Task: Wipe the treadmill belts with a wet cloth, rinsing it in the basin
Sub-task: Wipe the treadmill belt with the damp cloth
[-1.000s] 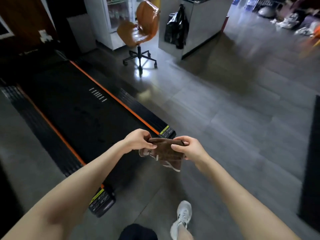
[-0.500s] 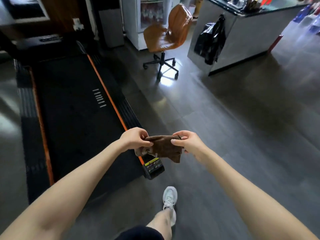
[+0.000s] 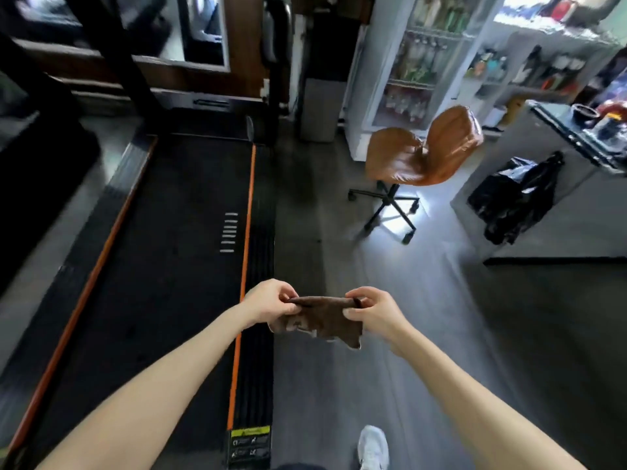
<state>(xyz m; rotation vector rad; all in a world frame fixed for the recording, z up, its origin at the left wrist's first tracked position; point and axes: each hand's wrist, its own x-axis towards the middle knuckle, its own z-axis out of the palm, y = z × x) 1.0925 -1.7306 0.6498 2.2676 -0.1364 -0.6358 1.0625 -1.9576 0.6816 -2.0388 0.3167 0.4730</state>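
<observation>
A brown cloth (image 3: 320,320) hangs stretched between my two hands above the floor, just right of the treadmill. My left hand (image 3: 269,300) pinches its left top corner and my right hand (image 3: 371,312) pinches its right top corner. The treadmill belt (image 3: 163,249) is black with orange side strips and runs away from me on the left. Its right side rail (image 3: 259,334) lies under my left hand. No basin is in view.
A brown swivel chair (image 3: 420,154) stands on the grey floor ahead right. A glass-door fridge (image 3: 417,62) is behind it, and a counter with a black bag (image 3: 515,195) hanging on it is at far right. My white shoe (image 3: 373,447) shows below.
The view has swung left and forward, so the treadmill now runs straight ahead and the chair is nearer. Both hands keep the cloth, now pulled wider and held more to the treadmill's right.
</observation>
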